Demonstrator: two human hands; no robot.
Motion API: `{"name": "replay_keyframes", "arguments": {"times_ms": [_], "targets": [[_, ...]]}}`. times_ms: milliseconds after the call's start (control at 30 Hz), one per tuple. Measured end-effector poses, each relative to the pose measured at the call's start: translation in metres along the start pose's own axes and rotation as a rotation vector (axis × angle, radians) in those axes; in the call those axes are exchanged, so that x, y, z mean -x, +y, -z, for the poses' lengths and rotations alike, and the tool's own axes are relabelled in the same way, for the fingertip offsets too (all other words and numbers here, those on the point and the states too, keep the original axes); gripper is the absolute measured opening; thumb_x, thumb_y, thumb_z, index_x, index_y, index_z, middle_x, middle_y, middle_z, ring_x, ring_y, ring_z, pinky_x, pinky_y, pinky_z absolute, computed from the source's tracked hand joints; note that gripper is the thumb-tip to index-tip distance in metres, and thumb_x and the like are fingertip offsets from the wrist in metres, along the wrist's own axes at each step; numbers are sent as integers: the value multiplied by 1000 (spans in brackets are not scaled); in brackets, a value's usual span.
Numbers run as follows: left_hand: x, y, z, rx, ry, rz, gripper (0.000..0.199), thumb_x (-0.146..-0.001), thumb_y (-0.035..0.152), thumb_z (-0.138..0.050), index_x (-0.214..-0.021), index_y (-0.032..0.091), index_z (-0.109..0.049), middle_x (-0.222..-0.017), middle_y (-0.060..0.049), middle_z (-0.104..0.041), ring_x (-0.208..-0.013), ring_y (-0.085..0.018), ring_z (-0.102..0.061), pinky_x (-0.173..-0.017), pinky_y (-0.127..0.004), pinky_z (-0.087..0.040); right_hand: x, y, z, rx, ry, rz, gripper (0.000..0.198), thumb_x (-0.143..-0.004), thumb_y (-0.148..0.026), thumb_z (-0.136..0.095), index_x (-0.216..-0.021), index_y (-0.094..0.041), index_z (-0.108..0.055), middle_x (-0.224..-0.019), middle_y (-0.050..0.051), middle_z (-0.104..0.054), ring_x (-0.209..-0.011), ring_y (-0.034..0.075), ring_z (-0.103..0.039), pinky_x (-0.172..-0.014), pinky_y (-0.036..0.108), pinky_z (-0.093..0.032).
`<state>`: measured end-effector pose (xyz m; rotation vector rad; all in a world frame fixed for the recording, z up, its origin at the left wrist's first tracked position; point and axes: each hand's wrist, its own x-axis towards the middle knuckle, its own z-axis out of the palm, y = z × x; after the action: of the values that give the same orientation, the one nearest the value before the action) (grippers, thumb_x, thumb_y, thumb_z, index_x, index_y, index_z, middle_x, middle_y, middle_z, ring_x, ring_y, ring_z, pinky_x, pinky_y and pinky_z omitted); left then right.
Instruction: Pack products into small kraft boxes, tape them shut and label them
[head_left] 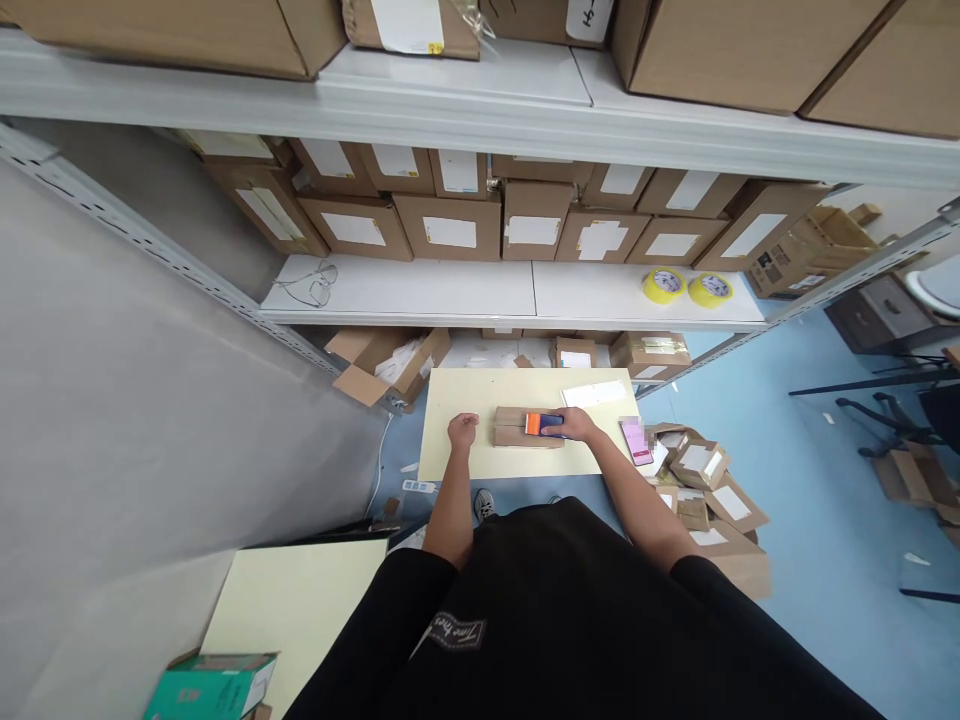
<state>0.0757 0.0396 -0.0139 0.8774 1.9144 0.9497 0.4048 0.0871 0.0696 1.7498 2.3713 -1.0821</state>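
Observation:
A closed brown cardboard box lies on the pale yellow table in front of me. Over the box's right half, my right hand grips a small flat item, dark blue with an orange end; its kind is not clear. To the left of the box, apart from it, is my left hand with its fingers curled together; whether something small is pinched there cannot be made out. A white sheet lies behind my right hand. A phone with a pink lit screen rests at the table's right edge.
Shelves of labelled cardboard boxes rise beyond the table. Two yellow tape rolls and a thin cable lie on the middle shelf. An open carton stands at left; parcels are piled at right. A power strip is below.

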Motion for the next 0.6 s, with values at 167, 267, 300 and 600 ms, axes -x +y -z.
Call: {"name": "replay_keyframes", "arguments": {"times_ms": [167,267,300,600], "targets": [[-10,-16,-7,-12,-42,120,17,-71,27,-65,-78,20,-78,-79,-6,-79,-86,-23,-75,-85,-37,-60,-4,-8,1,7,-26,-45,54,-70,-76,-81,-85,-24,-79,-82,7,-77,-77,27,-69,-64,32,-42],[-10,-23,-11,-23,-74,174,19,-71,29,-65,-80,22,-79,-73,-3,-76,-81,-21,-73,-78,-33,-59,-7,-7,1,-6,-21,-44,54,-66,-77,-83,-80,-25,-79,-78,5,-76,-73,25,-68,-62,30,-41],[-10,-25,-13,-24,-87,189,19,-71,30,-65,-80,22,-79,-72,-3,-76,-79,-20,-73,-75,-32,-58,-8,-6,0,-8,-15,-42,54,-64,-77,-84,-79,-25,-78,-77,5,-76,-73,25,-68,-61,30,-41],[-5,-28,-49,-34,-204,261,18,-76,32,-67,-85,18,-75,-71,-5,-73,-70,-18,-71,-67,-29,-54,-18,0,-9,20,-30,-33,58,-61,-76,-87,-88,-26,-80,-83,7,-77,-79,26,-70,-64,30,-44]]}}
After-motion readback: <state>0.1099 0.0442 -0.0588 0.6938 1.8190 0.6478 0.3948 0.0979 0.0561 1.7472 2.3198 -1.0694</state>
